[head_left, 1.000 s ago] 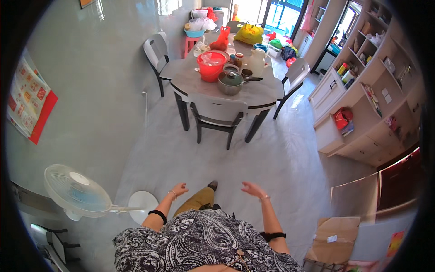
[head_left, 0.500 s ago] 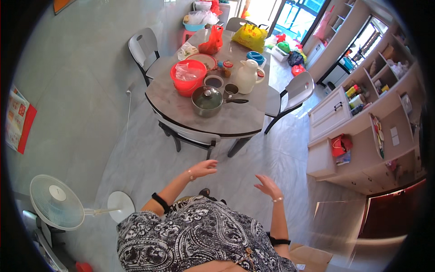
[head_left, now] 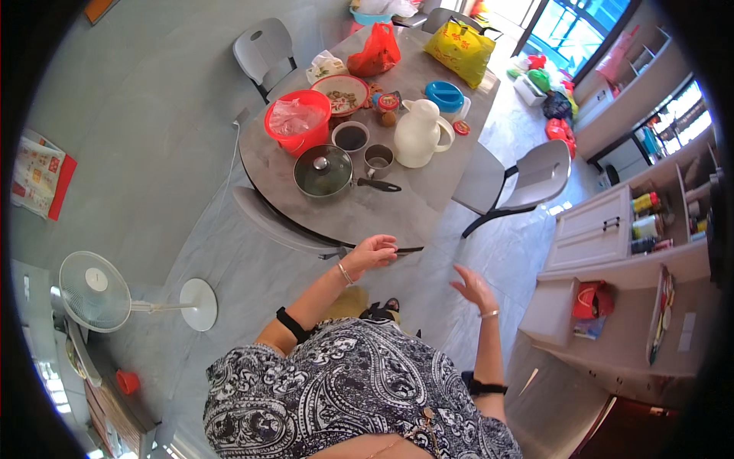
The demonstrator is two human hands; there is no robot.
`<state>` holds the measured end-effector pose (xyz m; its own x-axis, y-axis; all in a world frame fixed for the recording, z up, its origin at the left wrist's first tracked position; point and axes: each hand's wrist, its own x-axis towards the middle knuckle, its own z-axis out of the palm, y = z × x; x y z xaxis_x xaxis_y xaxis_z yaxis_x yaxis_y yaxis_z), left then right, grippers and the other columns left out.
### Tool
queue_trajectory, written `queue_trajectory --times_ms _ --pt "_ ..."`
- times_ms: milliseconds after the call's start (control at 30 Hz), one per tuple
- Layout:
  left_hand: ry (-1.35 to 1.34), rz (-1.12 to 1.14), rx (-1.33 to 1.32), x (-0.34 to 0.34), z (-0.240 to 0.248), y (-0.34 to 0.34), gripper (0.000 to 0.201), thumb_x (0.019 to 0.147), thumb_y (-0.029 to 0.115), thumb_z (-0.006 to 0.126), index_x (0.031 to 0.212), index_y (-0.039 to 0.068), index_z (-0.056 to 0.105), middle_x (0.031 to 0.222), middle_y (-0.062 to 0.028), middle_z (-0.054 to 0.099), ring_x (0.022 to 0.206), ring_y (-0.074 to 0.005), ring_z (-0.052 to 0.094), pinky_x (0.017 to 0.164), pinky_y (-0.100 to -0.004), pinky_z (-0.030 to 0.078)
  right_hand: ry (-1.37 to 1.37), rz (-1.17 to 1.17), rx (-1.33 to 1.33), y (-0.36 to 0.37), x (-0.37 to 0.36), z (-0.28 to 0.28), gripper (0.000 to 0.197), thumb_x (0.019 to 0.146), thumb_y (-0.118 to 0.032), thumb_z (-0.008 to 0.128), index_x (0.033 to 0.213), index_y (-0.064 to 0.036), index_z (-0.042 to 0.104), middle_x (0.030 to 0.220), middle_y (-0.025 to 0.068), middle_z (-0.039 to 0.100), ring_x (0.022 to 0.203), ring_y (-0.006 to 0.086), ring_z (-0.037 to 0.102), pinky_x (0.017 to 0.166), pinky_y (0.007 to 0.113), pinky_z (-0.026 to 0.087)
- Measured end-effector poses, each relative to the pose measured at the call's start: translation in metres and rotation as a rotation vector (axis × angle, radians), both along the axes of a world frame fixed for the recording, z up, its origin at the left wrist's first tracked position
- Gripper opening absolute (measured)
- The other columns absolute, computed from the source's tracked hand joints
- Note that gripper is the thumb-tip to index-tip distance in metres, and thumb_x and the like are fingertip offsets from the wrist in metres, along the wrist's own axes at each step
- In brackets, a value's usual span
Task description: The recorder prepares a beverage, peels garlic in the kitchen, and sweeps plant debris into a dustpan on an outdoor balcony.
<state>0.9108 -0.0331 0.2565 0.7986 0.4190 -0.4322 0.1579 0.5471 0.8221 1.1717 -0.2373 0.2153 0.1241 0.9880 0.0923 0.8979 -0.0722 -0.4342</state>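
My left hand (head_left: 371, 257) is in front of me beside the near edge of the dining table (head_left: 267, 172), fingers loosely apart, nothing in it. Lower and to the right, my right hand (head_left: 475, 291) hangs over the floor, empty, thumb and fingers apart. The thing on the table nearest my hands is a pan with a glass lid (head_left: 324, 173), its dark handle pointing right. Behind it stand a metal mug (head_left: 378, 161), a bowl of dark liquid (head_left: 350, 138) and a cream thermos jug (head_left: 417, 138). A red bucket (head_left: 297, 136) with a plastic bag is to the left.
A grey chair (head_left: 267, 218) is tucked under the near edge; another chair (head_left: 535, 176) stands at the right. The table also bears a red bag (head_left: 375, 52), a yellow bag (head_left: 460, 52) and a blue-lidded container (head_left: 445, 96). A white fan (head_left: 95, 291) is at left, cabinets (head_left: 589, 233) at right.
The table and its contents appear nearer and larger, as I have come closer. My left hand has risen to the table's near edge. Both hands stay empty.
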Motion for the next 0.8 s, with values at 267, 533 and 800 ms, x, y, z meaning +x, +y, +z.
queue_trajectory --times_ms 267,533,800 --pt "-0.279 0.452 -0.205 0.024 0.027 0.05 0.033 0.086 0.011 0.05 0.117 0.004 0.041 0.11 -0.0121 0.052 0.099 -0.022 0.055 0.084 -0.0331 0.046 0.379 -0.161 0.458 0.217 0.078 0.074 0.032 0.078 -0.01 0.06 0.108 -0.0038 0.053 0.092 0.0133 0.061 0.076 0.0206 0.061 0.067 0.028 0.047" --pt "-0.424 0.762 -0.364 0.032 0.017 0.108 0.028 0.084 0.005 0.048 0.111 0.001 0.04 0.106 -0.0169 0.052 0.101 -0.0279 0.053 0.087 -0.0368 0.046 0.347 -0.246 0.301 0.29 0.119 0.062 0.042 0.079 -0.017 0.061 0.115 -0.0015 0.047 0.101 0.0151 0.058 0.089 0.0211 0.059 0.074 0.032 0.047" --pt "-0.44 1.078 -0.448 0.08 -0.001 0.142 0.031 0.082 0.009 0.053 0.109 0.0 0.039 0.107 -0.0138 0.046 0.11 -0.0268 0.045 0.094 -0.038 0.038 0.483 -0.079 0.11 0.348 0.132 0.044 0.046 0.073 -0.021 0.067 0.111 0.0008 0.051 0.087 0.0123 0.06 0.076 0.017 0.058 0.067 0.031 0.047"
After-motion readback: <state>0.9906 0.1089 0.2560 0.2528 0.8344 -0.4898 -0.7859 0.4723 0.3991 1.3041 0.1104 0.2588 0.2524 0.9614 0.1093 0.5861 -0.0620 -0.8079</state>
